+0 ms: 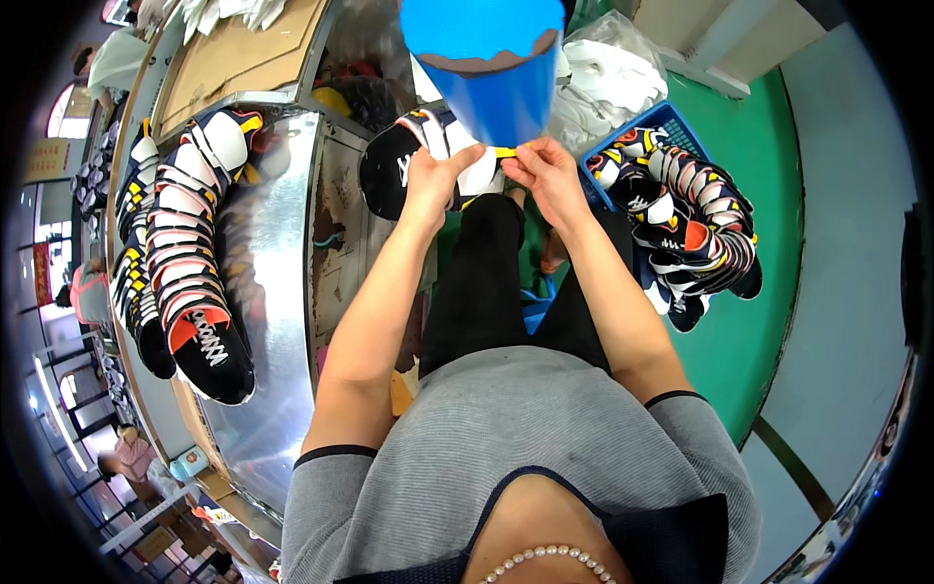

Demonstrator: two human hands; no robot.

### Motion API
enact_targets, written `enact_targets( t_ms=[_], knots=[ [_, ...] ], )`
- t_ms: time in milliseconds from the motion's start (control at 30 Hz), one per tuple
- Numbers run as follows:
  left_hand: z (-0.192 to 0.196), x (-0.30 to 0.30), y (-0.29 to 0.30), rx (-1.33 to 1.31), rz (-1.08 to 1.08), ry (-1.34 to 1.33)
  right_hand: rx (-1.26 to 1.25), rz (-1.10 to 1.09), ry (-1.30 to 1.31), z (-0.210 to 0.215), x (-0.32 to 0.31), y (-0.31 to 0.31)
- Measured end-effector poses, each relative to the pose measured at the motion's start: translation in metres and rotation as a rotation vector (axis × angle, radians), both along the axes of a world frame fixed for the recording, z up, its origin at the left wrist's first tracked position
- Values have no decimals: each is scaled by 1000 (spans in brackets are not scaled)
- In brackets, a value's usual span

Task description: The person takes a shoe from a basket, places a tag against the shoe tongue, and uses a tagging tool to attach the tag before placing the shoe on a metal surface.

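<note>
A black, white and navy shoe upper (387, 167) with white laces lies sideways in front of me, its black toe to the left. My left hand (435, 187) is closed around its middle, thumb along the white panel. At the heel end, a small yellow tab (505, 153) sticks out. My right hand (551, 180) pinches the tab's end between thumb and fingertips. Right behind both hands rises a blue cylinder (501, 97) with a worn brown band near its top; it hides part of the shoe upper. Whether the upper touches the cylinder, I cannot tell.
Nested rows of similar uppers (185, 229) lie on the shiny metal table (277, 234) at left. On the right, a blue basket (671, 119) and more nested uppers (715, 209) stand on the green floor. White cloth in clear plastic (608, 78) lies behind. People are far left.
</note>
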State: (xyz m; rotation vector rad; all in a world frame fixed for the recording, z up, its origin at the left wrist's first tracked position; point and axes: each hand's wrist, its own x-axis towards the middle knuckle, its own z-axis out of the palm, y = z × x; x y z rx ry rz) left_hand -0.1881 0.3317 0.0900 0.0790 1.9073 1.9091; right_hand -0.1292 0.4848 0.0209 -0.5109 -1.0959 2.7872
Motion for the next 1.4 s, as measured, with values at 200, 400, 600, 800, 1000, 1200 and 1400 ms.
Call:
enact_targets(
  t_ms=[200,400,600,800,1000,1200,1400],
  knots=[
    [-19,-47,-7,345,1,-677,53,-64,-176,-12,-32,-6],
    [-36,-24,-53,781,395,-771,-2,35,-97,-28,9,18],
    [190,159,-159,393,371,-248,518,640,-86,37,7,-59],
    [168,195,-270,116,1172,235,785,650,198,137,-107,-167],
    [55,41,-379,-439,1687,399,1334,573,255,185,-226,-268],
    [73,46,-381,-542,1397,586,1497,787,147,204,-275,-313],
    [65,56,-391,-450,1353,598,1754,259,884,150,-255,-316]
  ],
)
